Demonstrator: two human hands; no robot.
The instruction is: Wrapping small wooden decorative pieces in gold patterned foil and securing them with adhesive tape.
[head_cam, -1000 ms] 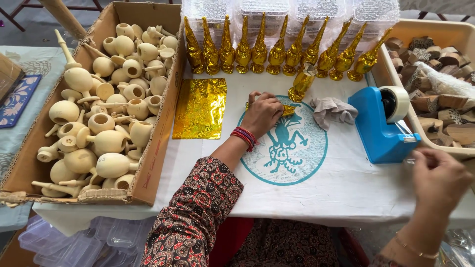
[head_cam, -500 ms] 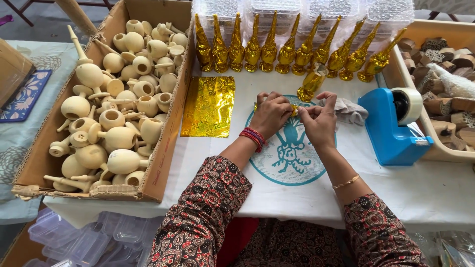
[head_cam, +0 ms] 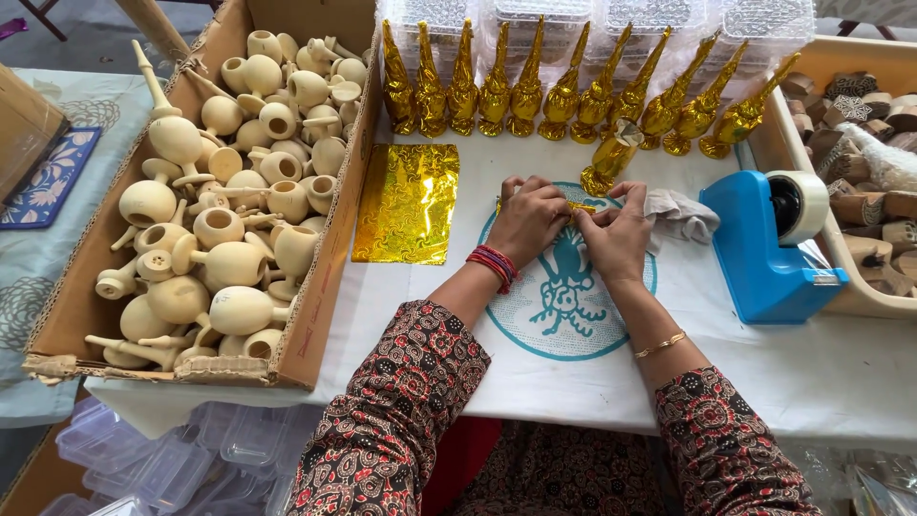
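My left hand [head_cam: 528, 221] and my right hand [head_cam: 616, 232] meet over the white cloth, both pinching a small gold foil-wrapped piece [head_cam: 579, 206] that lies flat between the fingertips; most of it is hidden by my fingers. A gold foil-wrapped goblet [head_cam: 608, 164] stands just beyond my hands. A loose sheet of gold foil [head_cam: 407, 203] lies to the left of my left hand. A crumpled white cloth [head_cam: 680, 214] rests beside my right hand.
A cardboard box [head_cam: 320, 277] of bare wooden goblets [head_cam: 225, 262] fills the left. A row of gold-wrapped goblets [head_cam: 564, 91] lines the back. A blue tape dispenser [head_cam: 764, 250] stands at right, beside a tray [head_cam: 860, 302] of carved wooden blocks.
My right hand came up from the lower right and joined my left hand on the foil piece. The left hand stayed in place.
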